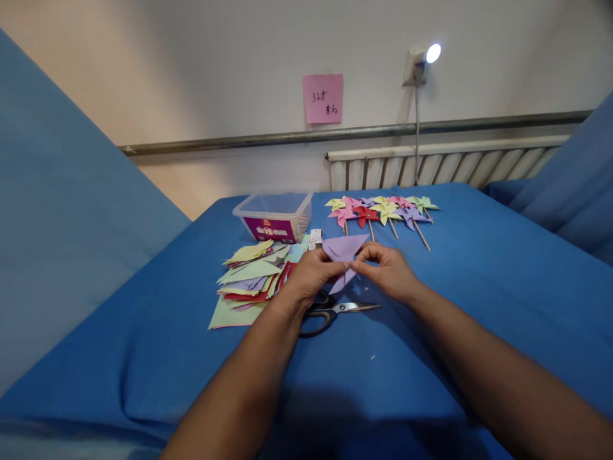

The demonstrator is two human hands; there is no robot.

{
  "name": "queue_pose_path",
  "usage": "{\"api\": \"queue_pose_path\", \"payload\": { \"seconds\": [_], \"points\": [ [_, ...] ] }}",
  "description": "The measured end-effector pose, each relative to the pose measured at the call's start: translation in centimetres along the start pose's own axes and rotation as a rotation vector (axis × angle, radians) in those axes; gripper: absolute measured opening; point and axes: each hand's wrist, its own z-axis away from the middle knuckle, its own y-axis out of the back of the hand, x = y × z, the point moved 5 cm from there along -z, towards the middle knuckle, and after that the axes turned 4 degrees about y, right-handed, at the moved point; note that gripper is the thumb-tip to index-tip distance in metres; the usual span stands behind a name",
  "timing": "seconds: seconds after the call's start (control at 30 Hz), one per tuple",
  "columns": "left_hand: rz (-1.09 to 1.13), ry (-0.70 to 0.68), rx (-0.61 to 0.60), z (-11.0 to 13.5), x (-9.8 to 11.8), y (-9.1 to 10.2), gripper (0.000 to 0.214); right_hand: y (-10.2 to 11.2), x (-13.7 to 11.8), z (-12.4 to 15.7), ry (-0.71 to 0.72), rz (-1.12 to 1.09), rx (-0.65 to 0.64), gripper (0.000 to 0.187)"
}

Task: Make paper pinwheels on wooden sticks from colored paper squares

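Both my hands pinch a folded purple paper sheet [341, 250] just above the blue cloth. My left hand [312, 273] grips its left side with closed fingers. My right hand [389, 268] holds its right edge, fingers pressed together. Black-handled scissors [330, 311] lie on the cloth directly below my left hand, blades pointing right. A loose pile of coloured paper squares [249, 275] sits to the left of my left hand.
Several finished paper pinwheels on wooden sticks [383, 212] lie behind my hands. A clear plastic box with a purple label [274, 216] stands at the back left. The blue-covered table [479, 287] meets a radiator [445, 163] and a wall bearing a pink note [323, 98].
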Motion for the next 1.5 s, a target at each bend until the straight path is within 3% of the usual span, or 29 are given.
{"api": "queue_pose_path", "payload": {
  "seconds": [0.23,0.33,0.47,0.63,0.7,1.0,1.13,1.27,1.37,1.5],
  "points": [
    [-0.051,-0.002,-0.003,-0.1,0.1,0.1,0.011,-0.3,0.6,0.2,-0.048,-0.013,-0.019,0.024],
    [-0.116,0.027,-0.029,-0.3,-0.2,0.4,0.008,0.2,1.1,0.0,-0.087,-0.078,0.044,0.022],
    [-0.186,0.078,-0.119,-0.4,-0.5,0.5,0.017,1.7,1.1,-0.4,-0.144,-0.235,0.163,0.049],
    [-0.309,0.106,-0.22,-0.1,-0.6,0.4,0.022,0.1,0.7,0.1,-0.261,-0.266,-0.195,0.044],
    [-0.372,0.112,-0.266,-0.1,-0.8,0.2,0.023,-0.6,0.7,0.4,-0.267,-0.261,-0.279,0.042],
    [-0.442,0.108,-0.299,-0.6,-1.4,0.3,0.019,-1.4,1.7,0.8,-0.289,-0.237,-0.318,0.03],
    [-0.34,0.037,-0.159,-1.0,-0.9,0.7,0.012,-1.3,2.3,0.6,-0.314,-0.24,-0.138,0.032],
    [0.023,0.032,0.01,-0.8,-0.3,1.3,0.032,-0.8,3.1,0.6,-0.35,-0.331,0.186,0.036],
    [0.237,0.06,0.002,-0.6,-0.4,0.8,0.04,-0.7,3.4,0.8,-0.372,-0.436,0.328,0.039],
    [0.247,0.08,-0.019,-1.0,-1.7,-0.2,0.034,-0.9,3.1,1.0,-0.377,-0.436,0.363,0.04]
  ]
}}
